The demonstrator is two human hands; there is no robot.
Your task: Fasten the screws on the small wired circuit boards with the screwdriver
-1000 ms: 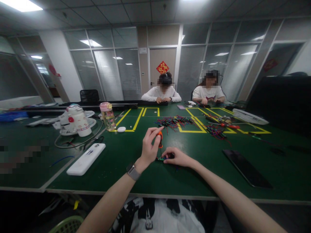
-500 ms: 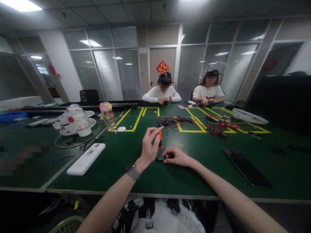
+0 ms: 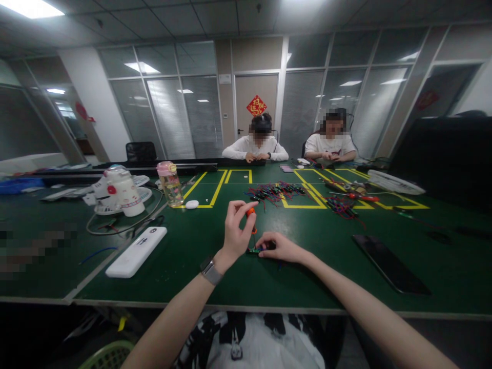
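An orange-handled screwdriver [image 3: 251, 212] stands nearly upright, its handle pinched in my left hand [image 3: 236, 228]. Its thin shaft points down at a small green circuit board [image 3: 253, 251] lying on the table. My right hand [image 3: 280, 247] rests on the table with its fingers closed on the board's right end, near some thin wires. The fingers partly cover the board, and the exact spot where the screwdriver's tip touches is too small to make out.
Beyond my hands lies a tangled pile of wired boards [image 3: 279, 191]; a smaller bundle [image 3: 340, 206] and a red-handled screwdriver [image 3: 363, 197] lie right of it. A dark phone [image 3: 390, 264], white power bank [image 3: 137, 252] and pink-lidded bottle [image 3: 170, 184] flank me. Two people sit opposite.
The screwdriver's handle has shifted slightly within my left fingers, while my right hand keeps its place on the board. Across the table, the right-hand person's head and hands have moved.
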